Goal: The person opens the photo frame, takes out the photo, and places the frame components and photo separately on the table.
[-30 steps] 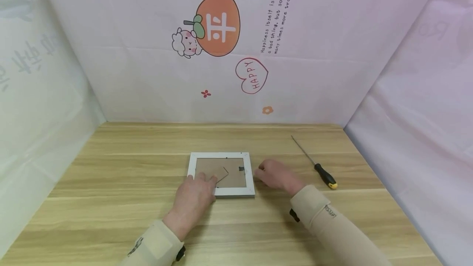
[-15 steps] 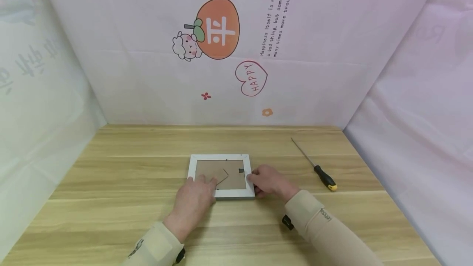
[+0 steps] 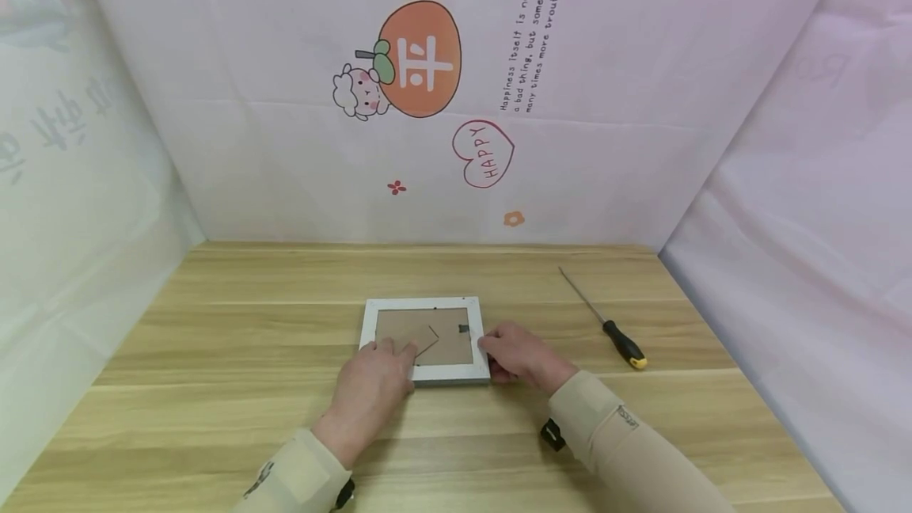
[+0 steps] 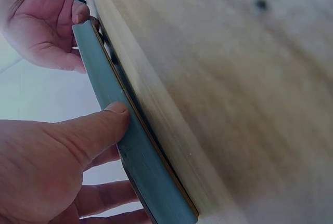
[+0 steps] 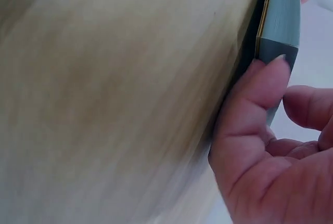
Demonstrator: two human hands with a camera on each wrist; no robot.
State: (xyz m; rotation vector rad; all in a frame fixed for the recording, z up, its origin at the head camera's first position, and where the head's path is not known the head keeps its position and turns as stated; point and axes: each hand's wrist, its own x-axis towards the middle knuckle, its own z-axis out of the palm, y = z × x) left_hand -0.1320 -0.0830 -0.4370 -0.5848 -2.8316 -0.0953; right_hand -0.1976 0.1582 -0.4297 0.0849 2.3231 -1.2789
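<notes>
A white picture frame (image 3: 449, 373) lies back side up on the table, its brown backing board (image 3: 445, 351) showing. The board has an angled cut line and a small dark tab near its right end. My left hand (image 3: 370, 390) holds the frame's near left part: fingers lie over the back, and the thumb presses the bluish-grey near side (image 4: 140, 151) in the left wrist view. At the right edge, my right hand (image 3: 520, 355) pinches the frame, thumb on top. In the right wrist view a bent finger (image 5: 273, 81) touches the end side, partly under it.
A screwdriver (image 3: 623, 345) with a black and yellow handle lies to the right, its shaft pointing away to the back. Printed white cloth (image 3: 299, 172) stands behind the wood-grain table (image 3: 214, 339) and along both sides.
My right hand has moved left from beside the frame and taken hold of its right edge. My left hand stays in place. The head view has tilted slightly upward.
</notes>
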